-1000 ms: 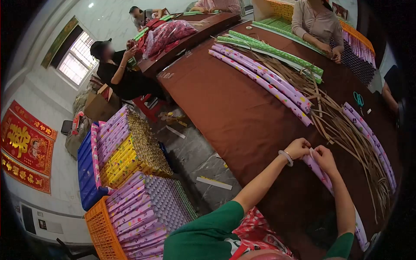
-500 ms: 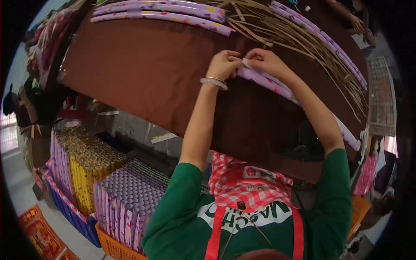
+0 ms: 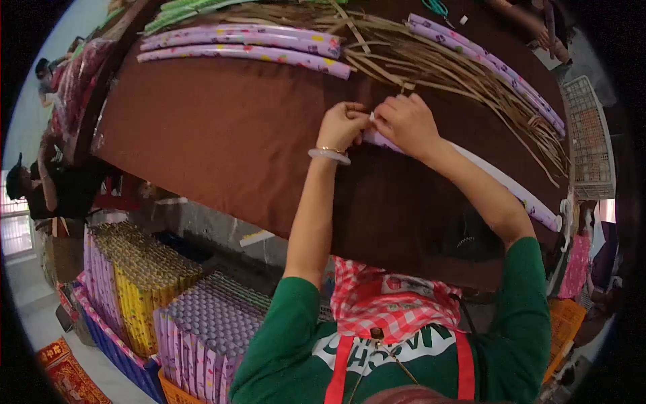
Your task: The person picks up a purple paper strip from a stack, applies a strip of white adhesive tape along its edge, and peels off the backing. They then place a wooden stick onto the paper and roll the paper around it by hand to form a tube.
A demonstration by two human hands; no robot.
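Note:
A long purple patterned tube lies slantwise across the brown cloth, with a white stretch along its middle. My left hand, with a pale bangle and a thin bracelet at the wrist, pinches at the tube's far left end. Right beside it, my right hand is closed over the same end, its fingers curled down. A small white bit shows between the fingertips of both hands. The right hand and forearm cover part of the tube.
Brown strips lie behind my hands, between purple tubes at left and more tubes at right. Teal scissors sit at the back. Crates of upright tubes stand lower left. Another person's hand is at upper right.
The view has shifted a little, bringing green tubes into sight at the back. My right hand has curled further over the tube's end, and more of the tube's white stretch shows.

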